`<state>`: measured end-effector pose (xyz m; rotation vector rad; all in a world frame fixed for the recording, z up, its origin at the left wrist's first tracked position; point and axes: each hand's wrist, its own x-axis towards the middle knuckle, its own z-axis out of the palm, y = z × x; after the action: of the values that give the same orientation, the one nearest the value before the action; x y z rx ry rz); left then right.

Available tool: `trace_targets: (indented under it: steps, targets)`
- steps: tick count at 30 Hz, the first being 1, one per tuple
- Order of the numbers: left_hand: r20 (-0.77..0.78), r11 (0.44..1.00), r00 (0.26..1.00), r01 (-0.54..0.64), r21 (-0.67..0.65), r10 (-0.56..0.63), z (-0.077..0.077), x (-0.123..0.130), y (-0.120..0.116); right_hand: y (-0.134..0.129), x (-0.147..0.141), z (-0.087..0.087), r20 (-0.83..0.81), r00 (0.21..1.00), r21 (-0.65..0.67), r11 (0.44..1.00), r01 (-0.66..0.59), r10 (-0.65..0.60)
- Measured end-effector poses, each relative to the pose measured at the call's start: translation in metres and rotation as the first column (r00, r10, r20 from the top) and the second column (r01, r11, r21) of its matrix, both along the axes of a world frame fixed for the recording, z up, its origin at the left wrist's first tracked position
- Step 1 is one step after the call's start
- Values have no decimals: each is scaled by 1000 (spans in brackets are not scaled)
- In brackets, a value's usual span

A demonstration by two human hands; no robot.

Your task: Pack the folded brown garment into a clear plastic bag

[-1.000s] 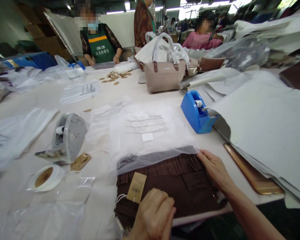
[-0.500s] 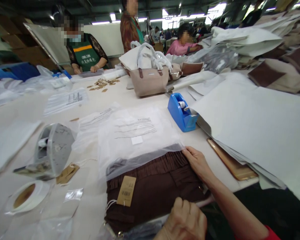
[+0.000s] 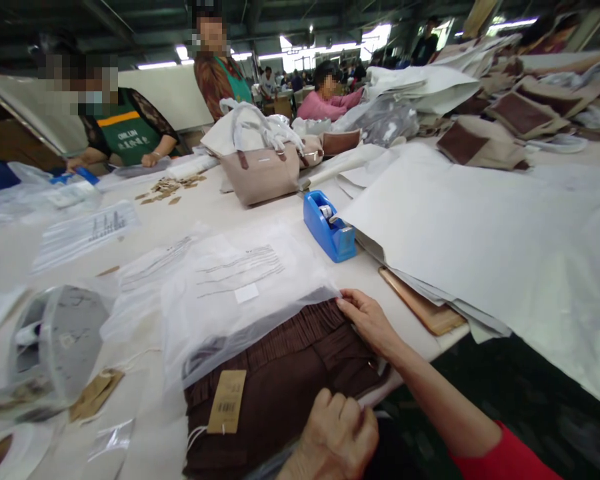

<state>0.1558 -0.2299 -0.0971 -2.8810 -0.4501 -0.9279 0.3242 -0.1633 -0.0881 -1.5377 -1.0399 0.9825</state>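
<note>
A dark brown fabric item (image 3: pixel 280 387) with a gathered top edge lies flat at the table's near edge, its far side inside a clear printed plastic bag (image 3: pixel 220 320). A tan barcode hang tag (image 3: pixel 227 402) on white string rests on it. My right hand (image 3: pixel 367 320) pinches the right corner of the bag's opening, fingers over the brown fabric's edge. Closed in a fist, my left hand (image 3: pixel 335 433) is at the item's near edge; what its fingers hold is hidden.
A grey tape dispenser (image 3: pixel 60 347) and a tape roll (image 3: pixel 15 450) are at left. Beyond the bag stand a blue tape dispenser (image 3: pixel 329 227) and a beige handbag (image 3: pixel 263 175). White sheets (image 3: pixel 470 227) cover the right side, over a tan flat case (image 3: pixel 425 303). Co-workers are across the table.
The view has swung to the right, so things appear further left. Both hands keep their places at the bag's corner and the near edge of the brown item.
</note>
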Motion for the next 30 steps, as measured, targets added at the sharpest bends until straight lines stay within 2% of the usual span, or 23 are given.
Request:
trace_targets:
  steps: [5, 11, 19, 23, 25, 26, 27, 28, 30]
  targets:
    - [-19, 996, 1000, 26, 84, -25, -6, -1, -3, 0, 0, 2, -48, 999, -10, 1000, -12, 12]
    - [-83, 986, 996, -8, 168, 23, -5, 3, -6, 2, 1, 10, -27, 999, -27, 999, -35, 34]
    - [-144, 992, 990, 13, 126, 5, -5, 1, -7, 0, 0, 10, 25, 1000, -34, 999, -6, 7]
    - [-119, 993, 993, 3, 121, 11, -5, 0, -6, -15, 2, 7, 82, 990, 13, 994, 112, -112]
    - [-117, 992, 993, 2, 122, 13, -5, 0, -5, -37, 5, 9, 152, 961, 101, 970, 219, -233]
    - [-113, 992, 993, -1, 126, 16, -5, 0, -5, -52, 7, 10, 223, 935, 185, 953, 238, -277]
    - [-108, 991, 994, -4, 132, 18, -5, 0, -5, -69, 10, 12, 311, 902, 285, 935, 212, -299]
    - [-105, 991, 994, -4, 135, 19, -5, 0, -5, -86, 12, 12, 428, 857, 385, 916, 113, -286]
    - [-106, 992, 994, -7, 125, 21, -5, -1, -5, -119, 14, 10, 651, 735, 459, 869, -184, -189]
